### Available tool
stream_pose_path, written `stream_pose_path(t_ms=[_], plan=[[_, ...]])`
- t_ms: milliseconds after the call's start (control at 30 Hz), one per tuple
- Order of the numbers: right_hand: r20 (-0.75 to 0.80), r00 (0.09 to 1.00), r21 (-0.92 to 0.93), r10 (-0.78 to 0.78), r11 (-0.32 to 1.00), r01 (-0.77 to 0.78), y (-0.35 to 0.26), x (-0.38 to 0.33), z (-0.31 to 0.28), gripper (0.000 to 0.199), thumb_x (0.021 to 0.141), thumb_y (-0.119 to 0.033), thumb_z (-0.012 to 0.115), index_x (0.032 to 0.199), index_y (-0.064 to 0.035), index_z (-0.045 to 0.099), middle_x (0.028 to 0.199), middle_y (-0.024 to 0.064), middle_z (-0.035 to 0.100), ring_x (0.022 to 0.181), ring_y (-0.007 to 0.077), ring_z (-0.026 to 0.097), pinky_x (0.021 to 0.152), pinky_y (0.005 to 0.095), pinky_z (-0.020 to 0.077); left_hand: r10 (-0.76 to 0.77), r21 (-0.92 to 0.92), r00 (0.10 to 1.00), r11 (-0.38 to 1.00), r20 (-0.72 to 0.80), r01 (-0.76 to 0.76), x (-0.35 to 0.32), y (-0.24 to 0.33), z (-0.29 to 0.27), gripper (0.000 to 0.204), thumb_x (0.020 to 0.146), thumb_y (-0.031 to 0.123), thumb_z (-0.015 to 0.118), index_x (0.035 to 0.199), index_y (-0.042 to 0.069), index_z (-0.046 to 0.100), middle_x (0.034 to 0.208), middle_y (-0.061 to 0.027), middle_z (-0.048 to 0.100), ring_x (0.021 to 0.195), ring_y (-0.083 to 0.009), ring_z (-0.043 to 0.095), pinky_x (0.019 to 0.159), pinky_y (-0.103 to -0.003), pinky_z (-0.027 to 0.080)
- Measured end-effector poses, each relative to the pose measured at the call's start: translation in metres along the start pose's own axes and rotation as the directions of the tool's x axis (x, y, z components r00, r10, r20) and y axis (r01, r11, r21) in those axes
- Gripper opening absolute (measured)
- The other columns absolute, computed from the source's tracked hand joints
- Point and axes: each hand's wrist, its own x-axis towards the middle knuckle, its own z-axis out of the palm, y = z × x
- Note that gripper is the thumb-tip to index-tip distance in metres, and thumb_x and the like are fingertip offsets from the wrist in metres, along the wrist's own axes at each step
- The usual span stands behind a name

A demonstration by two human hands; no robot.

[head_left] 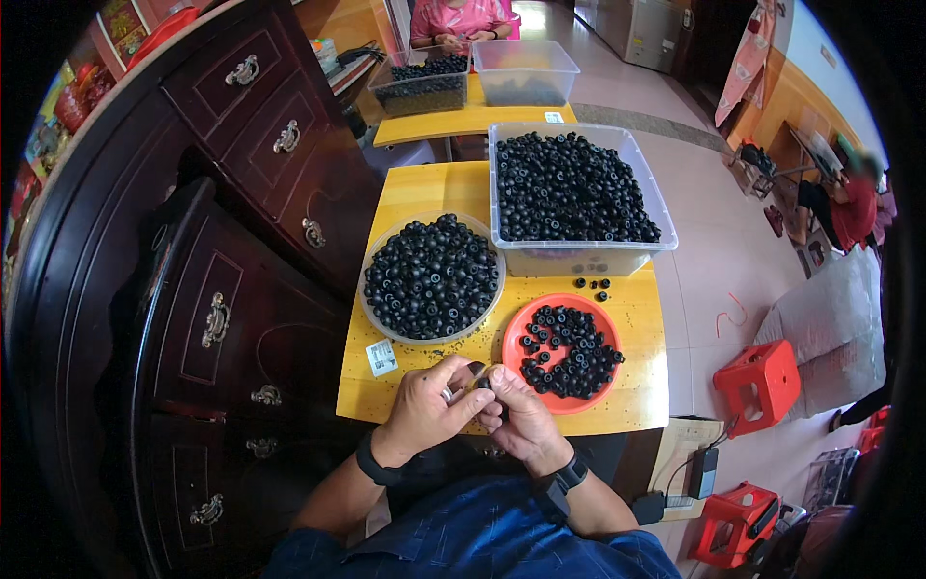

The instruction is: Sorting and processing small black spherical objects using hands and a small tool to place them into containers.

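Both hands meet just over the front edge of a yellow table [637, 328]. Closed at the fingertips, my left hand [422, 403] holds a small black part [476, 368] that looks like the round caps nearby. My right hand [529, 423] is pinched against the left, its thumb and fingers around another small dark piece [483, 384] whose shape is mostly hidden. An orange-red plate [509, 333] with black caps lies just beyond the right hand. Past my left hand stands a round clear tub [364, 299] heaped with black caps [432, 275].
A large clear box [579, 259] full of black parts stands at the table's far right, with several loose caps [602, 295] before it. A white label [382, 358] lies front left. Dark cabinets [251, 357] rise at left; red stools [757, 386] stand right. Another person [461, 24] sits opposite.
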Motion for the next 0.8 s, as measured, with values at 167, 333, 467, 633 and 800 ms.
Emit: stream_pose_path(t_ms=[167,333,467,633,800], plan=[[0.009,1.0,-0.007,0.004,1.0,-0.004,-0.001,0.0,0.004,0.012,0.1,-0.025,0.06,0.098,-0.0132,0.058,0.087,-0.0041,0.055,0.065,0.004,0.045,0.055,0.018,0.037,-0.07,-0.311,0.997,0.948,0.021,0.074,-0.003,-0.022,0.005,0.013,0.091,0.01,0.07,0.089,0.001,0.06,0.077,-0.0015,0.065,0.065,-0.0041,0.055,0.057,-0.026,0.046],[0.015,1.0,-0.017,0.002,1.0,-0.002,-0.004,0.005,-0.003,0.011,0.1,-0.025,0.06,0.098,-0.0135,0.058,0.087,-0.0046,0.056,0.065,0.0037,0.045,0.056,0.0181,0.0374,-0.083,-0.146,0.992,0.984,0.1,0.097,0.001,-0.011,-0.001,0.013,0.091,0.01,0.069,0.088,0.0,0.061,0.074,-0.0002,0.063,0.066,-0.0046,0.055,0.059,-0.025,0.045],[0.029,1.0,-0.016,0.01,1.0,-0.01,-0.005,0.004,-0.004,0.01,0.1,-0.023,0.06,0.098,-0.0138,0.058,0.086,-0.0045,0.056,0.064,0.0037,0.044,0.055,0.0184,0.0374,-0.046,0.026,0.977,0.999,0.207,0.042,0.011,-0.008,-0.011,0.014,0.091,0.012,0.07,0.092,-0.001,0.065,0.07,0.002,0.059,0.065,-0.0044,0.051,0.058,-0.024,0.043],[-0.003,1.0,0.014,0.011,1.0,-0.011,-0.007,0.007,-0.002,0.01,0.1,-0.023,0.06,0.099,-0.0124,0.059,0.084,-0.0044,0.056,0.063,0.0041,0.044,0.054,0.0188,0.0372,-0.053,-0.16,0.975,0.983,0.214,0.088,0.018,-0.032,-0.007,0.017,0.089,0.015,0.073,0.089,0.0,0.065,0.065,0.0019,0.054,0.062,-0.0041,0.047,0.055,-0.025,0.041],[0.003,1.0,0.012,0.014,1.0,-0.014,-0.008,0.007,-0.005,0.013,0.1,-0.024,0.059,0.102,-0.0114,0.06,0.084,-0.0042,0.056,0.064,0.0044,0.044,0.054,0.0188,0.0377,-0.056,-0.071,0.965,0.995,0.256,0.077,0.031,-0.008,-0.013,0.019,0.088,0.016,0.075,0.082,0.001,0.063,0.064,0.0009,0.054,0.063,-0.0046,0.048,0.056,-0.026,0.042]])
